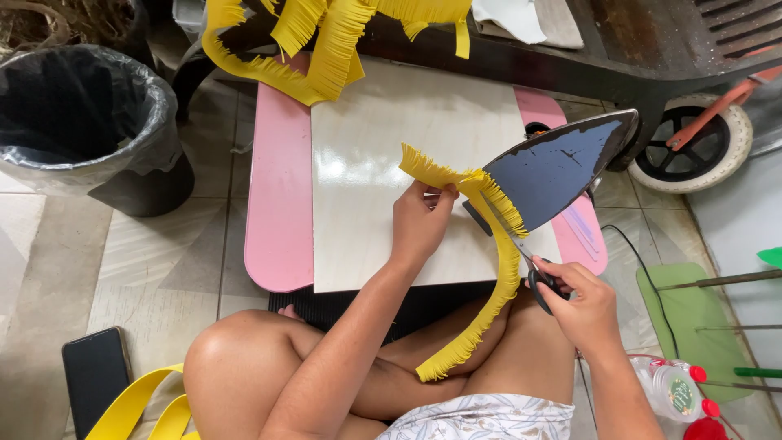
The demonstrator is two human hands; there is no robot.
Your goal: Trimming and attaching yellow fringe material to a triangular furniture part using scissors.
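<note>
**Snipping a fringe into a yellow strip, cross-legged on the tiled floor**

Sitting low behind a small pink table (277, 204), the person works over a pale glossy board (383, 163) that lies on top of it. To the left stands a black bin (90, 122) lined with a dark bag, well apart from the hands. Across the far edge of the table hangs a heap of yellow fringed strips (326, 41), already cut. An iron (562, 167) is tipped up on the right side of the board, its dark soleplate facing us.

The yellow strip (497, 285) curves from the board down over the person's lap, its outer edge cut into a fine fringe. The left hand (419, 224) is closed on the strip's upper end, pinching it just above the board. The right hand (582, 305) is wrapped round the black handles of a pair of scissors (521, 248), whose blades reach up to the strip just beside the iron.

A dark phone (94, 375) lies on the tiles at lower left, and two red-capped bottles (676, 391) lie at lower right.
</note>
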